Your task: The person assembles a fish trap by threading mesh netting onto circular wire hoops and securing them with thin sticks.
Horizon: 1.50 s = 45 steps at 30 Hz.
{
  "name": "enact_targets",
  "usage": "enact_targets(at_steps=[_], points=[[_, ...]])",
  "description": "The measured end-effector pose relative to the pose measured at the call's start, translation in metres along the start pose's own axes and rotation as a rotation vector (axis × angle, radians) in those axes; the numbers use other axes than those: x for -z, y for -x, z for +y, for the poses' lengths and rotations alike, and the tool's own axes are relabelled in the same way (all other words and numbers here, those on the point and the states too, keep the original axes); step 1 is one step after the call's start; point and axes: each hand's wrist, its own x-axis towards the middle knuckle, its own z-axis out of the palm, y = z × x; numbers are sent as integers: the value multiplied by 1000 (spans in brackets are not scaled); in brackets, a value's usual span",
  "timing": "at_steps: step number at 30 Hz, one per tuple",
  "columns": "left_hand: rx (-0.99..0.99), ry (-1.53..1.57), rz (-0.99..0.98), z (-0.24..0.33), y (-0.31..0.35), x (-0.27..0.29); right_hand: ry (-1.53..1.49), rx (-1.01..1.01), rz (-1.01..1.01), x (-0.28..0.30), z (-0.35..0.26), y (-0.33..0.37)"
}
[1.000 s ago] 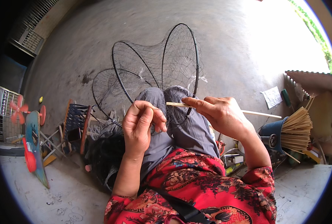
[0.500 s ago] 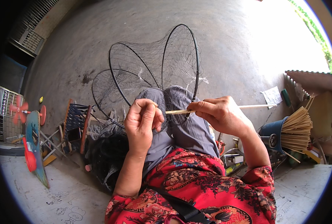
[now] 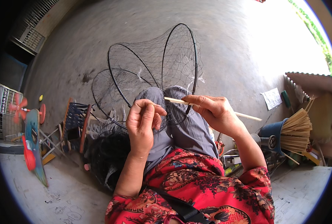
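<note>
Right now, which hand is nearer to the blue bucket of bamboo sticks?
Right. The right hand, holding a thin bamboo stick, is just left of the blue bucket; the left hand, pinching the net, is farther left across the lap.

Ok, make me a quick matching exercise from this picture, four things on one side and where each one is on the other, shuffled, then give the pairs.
Things:
1. bamboo stick
2. black hoop net
3. bundle of thin sticks
4. folded chair

Places:
A. on the floor to the person's left
B. pinched in the right hand
C. standing in a blue container at the right
D. over the knees, with its mesh gripped by the left hand

Pairs: 1-B, 2-D, 3-C, 4-A
</note>
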Motion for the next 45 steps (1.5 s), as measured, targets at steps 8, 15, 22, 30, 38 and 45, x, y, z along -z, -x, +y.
enact_targets(at_steps=[8, 15, 22, 30, 38, 45], points=[[-63, -11, 60, 1, 3, 2, 558, 125, -194, 14, -11, 0], [-33, -33, 52, -1, 2, 5, 468, 152, -166, 11, -4, 1], [-8, -95, 29, -5, 4, 3, 98, 178, -140, 6, 11, 1], [-52, -165, -100, -11, 11, 11, -607, -251, -85, -24, 8, -4], [117, 283, -40, 3, 0, 17, 53, 136, -98, -15, 5, -5], [-341, -600, -76, -5, 18, 5, 497, 76, -64, -38, -10, 1]])
